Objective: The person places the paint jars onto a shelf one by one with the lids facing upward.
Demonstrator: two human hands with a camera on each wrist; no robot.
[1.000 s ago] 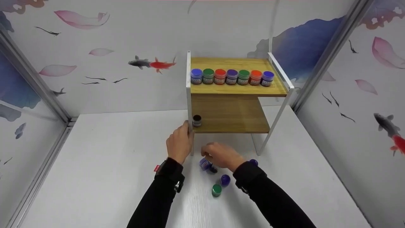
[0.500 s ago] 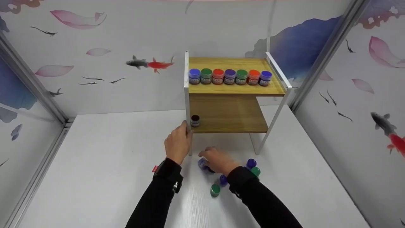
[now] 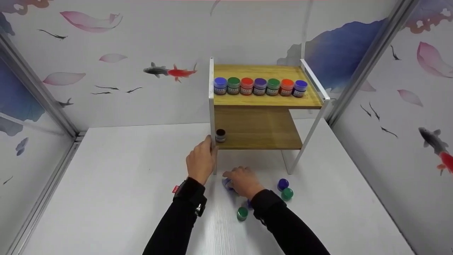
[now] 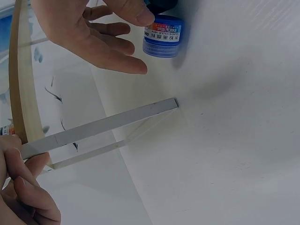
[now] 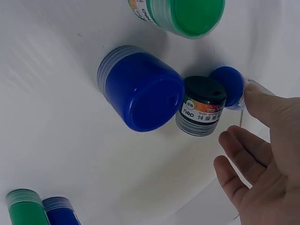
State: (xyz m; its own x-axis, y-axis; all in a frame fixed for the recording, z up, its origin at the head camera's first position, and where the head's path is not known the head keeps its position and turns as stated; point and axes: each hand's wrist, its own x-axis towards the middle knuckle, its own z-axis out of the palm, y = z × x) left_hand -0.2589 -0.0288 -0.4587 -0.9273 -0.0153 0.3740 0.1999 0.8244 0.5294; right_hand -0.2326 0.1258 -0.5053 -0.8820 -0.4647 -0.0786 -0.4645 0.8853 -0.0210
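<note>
White table spreads broadly toward its left and right edges; a rack stands nearer the far edge. Before the rack's front-left corner is a blue jar, label printed, end ridged, beside a dark jar. Right hand reaches it, thumb nearest, fingers apart; left hand clasps the white post.

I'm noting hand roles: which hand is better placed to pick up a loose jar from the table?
Probably the right hand: it is down beside the blue jar, its fingers not curled round anything. The left hand grips the white shelf post.
</note>
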